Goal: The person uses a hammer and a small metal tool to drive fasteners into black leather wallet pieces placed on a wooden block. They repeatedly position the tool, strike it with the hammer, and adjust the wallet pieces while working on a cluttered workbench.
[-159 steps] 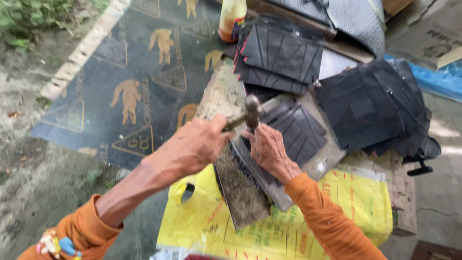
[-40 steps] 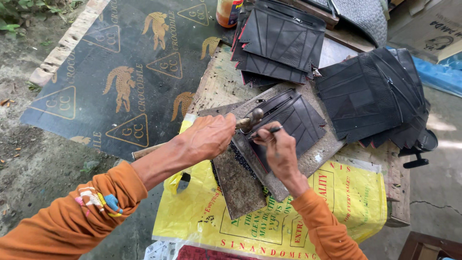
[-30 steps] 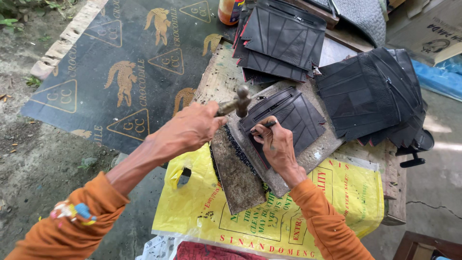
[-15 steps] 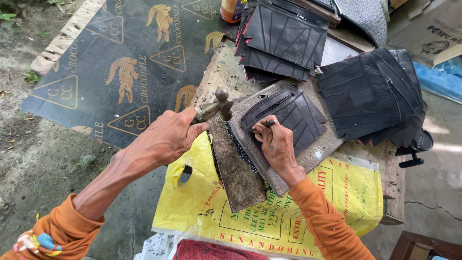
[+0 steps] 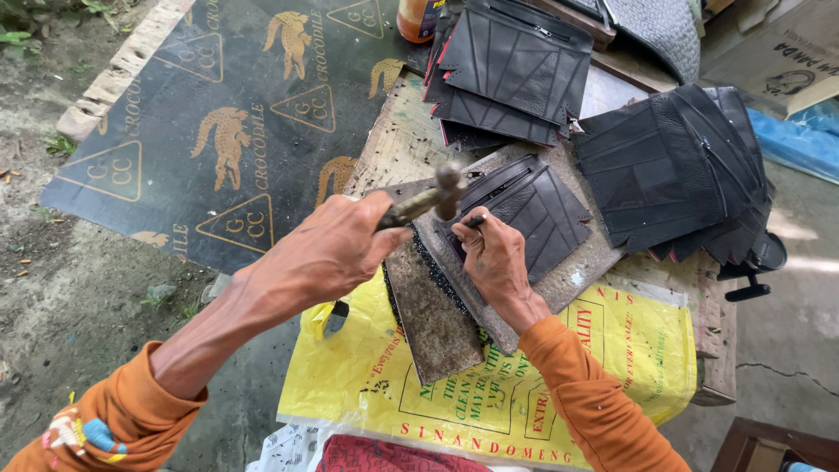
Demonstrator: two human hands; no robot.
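Observation:
My left hand (image 5: 328, 249) grips the handle of a small hammer (image 5: 441, 188), its metal head raised just above the work. My right hand (image 5: 494, 258) pinches a thin dark punch tool (image 5: 474, 221) upright on a black leather piece (image 5: 533, 205). That piece lies on a grey stone slab (image 5: 572, 267), which rests on a rusty metal plate (image 5: 433, 319). Both forearms wear orange sleeves.
Stacks of black leather pieces lie at the back (image 5: 516, 61) and right (image 5: 677, 166). A yellow printed sack (image 5: 489, 393) covers the low wooden bench (image 5: 717, 350). A dark printed mat (image 5: 227, 114) covers the ground at left. An orange bottle (image 5: 418, 17) stands at the top.
The hammer has gone up and down over the punch several times; now its head is raised again near the punch. My right hand has stayed on the leather piece.

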